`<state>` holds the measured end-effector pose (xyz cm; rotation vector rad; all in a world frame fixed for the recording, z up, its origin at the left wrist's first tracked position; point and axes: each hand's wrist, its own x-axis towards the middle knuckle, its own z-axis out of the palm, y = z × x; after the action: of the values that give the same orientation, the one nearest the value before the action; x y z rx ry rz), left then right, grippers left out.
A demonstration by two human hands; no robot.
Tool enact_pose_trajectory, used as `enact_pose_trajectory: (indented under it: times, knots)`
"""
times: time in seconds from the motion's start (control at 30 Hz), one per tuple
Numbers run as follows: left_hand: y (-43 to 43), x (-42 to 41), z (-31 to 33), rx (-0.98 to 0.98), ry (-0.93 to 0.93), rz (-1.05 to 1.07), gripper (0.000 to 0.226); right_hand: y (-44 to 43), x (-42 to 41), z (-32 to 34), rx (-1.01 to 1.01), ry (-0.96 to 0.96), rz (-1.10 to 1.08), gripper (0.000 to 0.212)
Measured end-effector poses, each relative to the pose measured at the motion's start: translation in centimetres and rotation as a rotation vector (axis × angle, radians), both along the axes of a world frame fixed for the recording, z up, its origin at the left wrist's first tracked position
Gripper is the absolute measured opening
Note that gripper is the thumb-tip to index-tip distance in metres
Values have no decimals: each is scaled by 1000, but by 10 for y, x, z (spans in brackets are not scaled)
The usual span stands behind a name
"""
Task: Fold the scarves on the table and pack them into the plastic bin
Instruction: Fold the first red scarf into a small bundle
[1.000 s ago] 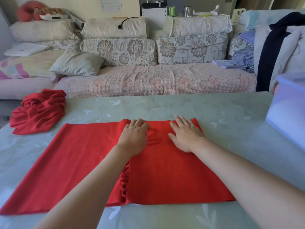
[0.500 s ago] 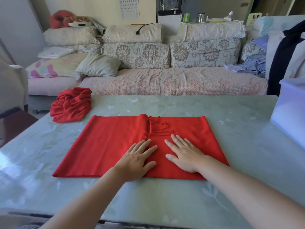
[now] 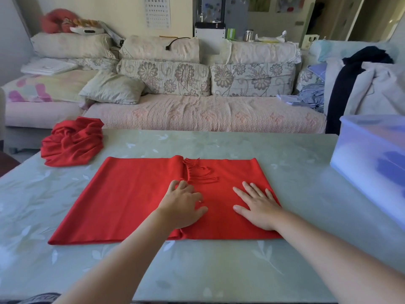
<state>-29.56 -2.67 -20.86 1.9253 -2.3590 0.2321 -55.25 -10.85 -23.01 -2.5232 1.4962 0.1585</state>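
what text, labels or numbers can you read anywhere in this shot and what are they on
No text can be read for certain.
Wall chart: rows of dark marks, too small and blurred to read.
Pale card behind the sofa: one dark mark, illegible.
Flat red scarf, bunched red scarf, plastic bin: no label shows.

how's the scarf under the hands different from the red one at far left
The near scarf lies flat in a neat rectangle; the far scarf is a crumpled heap. The left hand and right hand rest on the near scarf; nothing touches the far scarf. Both are red, on the table.
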Motion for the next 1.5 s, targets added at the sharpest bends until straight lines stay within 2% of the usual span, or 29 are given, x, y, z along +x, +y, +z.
enact_pose_trajectory:
  times: [0.07,0.2,0.33,0.47,0.6,0.77,0.93,1.0,1.1,1.23,1.33,1.5]
  knots:
    - [-10,-7,-2,-82,47,-36,54,-7,-1,5,7,-86,-9,65]
    - [-30,-33,3,-37,254,-124,39,-33,-17,20,-52,-361,-70,34]
    - [-48,-71,7,31,380,-245,19,-67,-42,25,-130,-317,-127,30]
    - [-65,-113,7,55,387,-376,26,-101,-56,26,-166,-325,-219,28]
    - [-84,-152,-3,83,288,-572,45,-127,-50,22,-223,-280,-307,27]
    - [-85,-177,-15,162,212,-684,55,-152,-31,12,-214,-251,-393,41]
    - [-83,-166,-5,4,159,-681,46,-156,-18,17,-118,-342,-455,19]
    - [-79,-152,3,-8,151,-658,39,-154,-11,25,-68,-448,-476,28]
    - [-68,-118,18,5,237,-584,34,-149,8,40,-43,-621,-494,39]
    - [-46,-58,41,-51,317,-414,28,-132,50,53,10,-820,-467,19]
    - [-30,-12,56,-11,443,-342,30,-115,91,61,64,-922,-448,24]
    - [1,60,67,-82,535,-237,30,-88,171,85,93,-1007,-433,9]
